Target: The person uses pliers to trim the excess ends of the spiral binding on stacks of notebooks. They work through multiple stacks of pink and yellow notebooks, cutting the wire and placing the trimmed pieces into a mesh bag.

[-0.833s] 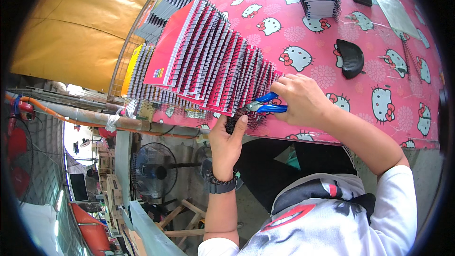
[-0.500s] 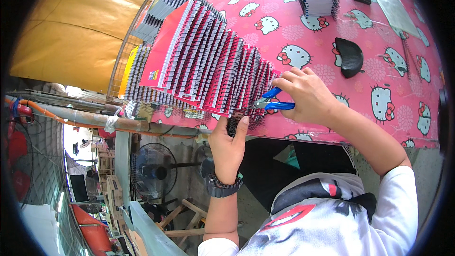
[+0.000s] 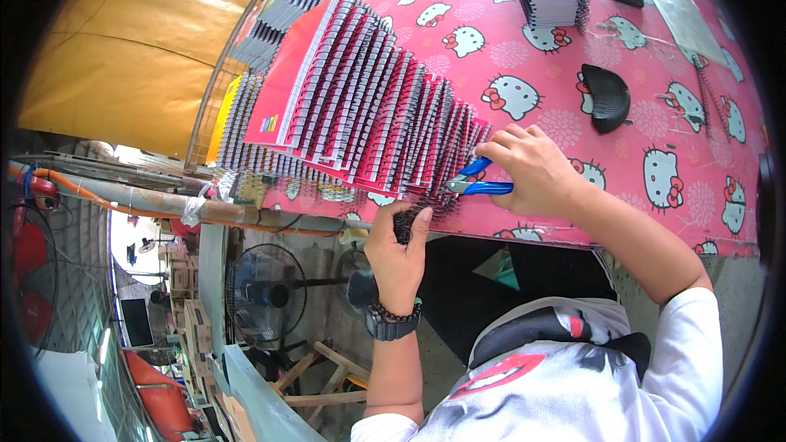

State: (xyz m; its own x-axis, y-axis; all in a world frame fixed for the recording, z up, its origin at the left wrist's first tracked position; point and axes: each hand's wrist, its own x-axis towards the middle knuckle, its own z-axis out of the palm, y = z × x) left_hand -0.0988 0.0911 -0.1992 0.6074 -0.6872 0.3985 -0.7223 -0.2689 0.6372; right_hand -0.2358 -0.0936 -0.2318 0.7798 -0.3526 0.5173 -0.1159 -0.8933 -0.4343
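Many red spiral-bound notebooks (image 3: 344,102) lie in a slanting stack on the pink tabletop (image 3: 565,127), the right hand (image 3: 532,168) gripping spread blue-handled pliers (image 3: 490,188) at its right end, the left hand (image 3: 395,252) curled around dark wire coils (image 3: 404,226).

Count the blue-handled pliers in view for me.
1: the blue-handled pliers are in the right hand, their tips beside the lower right end of the red spiral notebooks. Others could be hidden behind those.
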